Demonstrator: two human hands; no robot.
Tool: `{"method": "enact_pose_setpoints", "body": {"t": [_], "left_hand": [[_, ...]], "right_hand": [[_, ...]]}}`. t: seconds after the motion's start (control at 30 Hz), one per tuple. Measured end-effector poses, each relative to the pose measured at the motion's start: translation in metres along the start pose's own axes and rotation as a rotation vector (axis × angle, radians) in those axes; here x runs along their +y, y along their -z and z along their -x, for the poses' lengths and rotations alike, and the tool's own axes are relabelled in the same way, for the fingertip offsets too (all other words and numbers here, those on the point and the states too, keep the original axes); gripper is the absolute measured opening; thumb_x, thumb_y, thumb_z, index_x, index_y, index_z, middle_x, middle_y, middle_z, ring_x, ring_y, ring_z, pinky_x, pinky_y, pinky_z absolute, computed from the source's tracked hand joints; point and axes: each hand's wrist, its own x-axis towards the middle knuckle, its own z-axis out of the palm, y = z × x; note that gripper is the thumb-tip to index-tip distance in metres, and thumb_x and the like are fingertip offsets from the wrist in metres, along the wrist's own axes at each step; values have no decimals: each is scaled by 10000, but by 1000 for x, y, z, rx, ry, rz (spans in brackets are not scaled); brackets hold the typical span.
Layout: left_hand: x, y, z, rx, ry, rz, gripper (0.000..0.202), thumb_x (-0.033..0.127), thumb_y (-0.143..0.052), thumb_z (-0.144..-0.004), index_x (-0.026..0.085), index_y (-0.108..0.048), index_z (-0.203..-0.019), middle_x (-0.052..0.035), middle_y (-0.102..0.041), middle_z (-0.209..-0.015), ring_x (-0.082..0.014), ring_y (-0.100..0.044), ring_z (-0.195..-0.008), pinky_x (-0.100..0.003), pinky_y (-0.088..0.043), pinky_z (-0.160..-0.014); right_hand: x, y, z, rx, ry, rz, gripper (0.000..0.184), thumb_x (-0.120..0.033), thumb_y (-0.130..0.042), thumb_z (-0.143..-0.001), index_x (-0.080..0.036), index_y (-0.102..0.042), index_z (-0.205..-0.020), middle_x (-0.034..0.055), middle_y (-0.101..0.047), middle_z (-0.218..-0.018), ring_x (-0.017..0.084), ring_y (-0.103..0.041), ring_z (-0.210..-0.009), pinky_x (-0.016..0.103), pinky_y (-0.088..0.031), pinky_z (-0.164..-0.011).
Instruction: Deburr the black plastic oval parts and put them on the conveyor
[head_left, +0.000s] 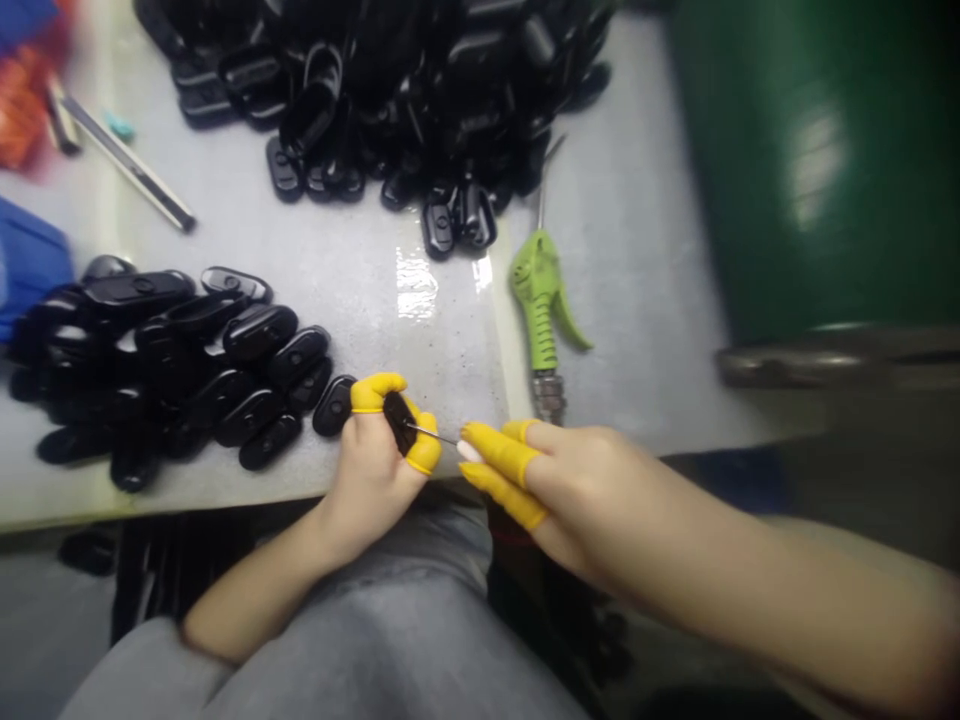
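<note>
— What do you have in the left hand?

— My left hand (373,472) holds one small black plastic piece (394,418). The thumb and the first finger wear yellow rubber caps (373,391), and they are closed on the piece from two sides. The piece is in the air, just in front of the near edge of the grey table (375,280), above my lap.

— And the right one?

— My right hand (577,482) has the same caps. Its fingers are pressed together on a thin metal pin (429,432), which has a white end at my fingertips. The point of the pin touches the black piece. I think it goes into a small hole, but the picture is a little soft there, so I am not sure.

— What lies around your hands?

— To the left, a low heap (180,360) of the same black pieces lies on the table, and its nearest piece is just beside my thumb cap. A bigger heap (420,90) is at the far side. A green air gun (541,300) lies flat between them, more to the right. Its nozzle points away from me and its metal connector is near my right fingertips. A slim metal stick (129,166) lies at the far left, and a large green container (810,160), blurred, stands to the right of the table.
</note>
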Motion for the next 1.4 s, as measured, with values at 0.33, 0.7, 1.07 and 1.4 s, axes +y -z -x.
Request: {"method": "enact_pose_setpoints", "body": {"t": [0.33,0.7,1.07,1.4], "left_hand": [[-1,-2,-1,14,-94,-101,324,197,-602,-841,202,-389,-1085,49,-545,-742,-94,-576,-588,-244,-504,-588],[-3,-3,-1,16,-109,-40,338,181,-619,-828,210,-392,-1077,55,-577,-752,-89,-598,-607,-236,-509,-600],[5,3,-4,-110,194,366,361,234,-619,-828,248,-342,-1059,67,-539,-735,-44,-462,-389,-180,-419,-364],[1,3,-2,-59,203,402,343,295,-633,-868,241,-391,-1105,39,-566,-805,-74,-536,-541,-211,-482,-511]], "right_hand": [[-6,-3,13,155,202,413,207,-10,-499,-853,-52,-692,-915,27,-521,-543,142,-444,-478,294,-296,-432],[-1,-5,6,4,-62,-115,268,-169,-430,-974,-132,-639,-810,14,-588,-631,102,-486,-493,239,-370,-468],[1,-1,23,374,151,381,158,-202,-564,-945,-141,-661,-1054,25,-680,-690,146,-596,-607,272,-455,-537],[15,-19,18,209,-18,678,299,-53,-420,-919,-67,-713,-979,54,-612,-635,167,-492,-516,310,-346,-477]]}}
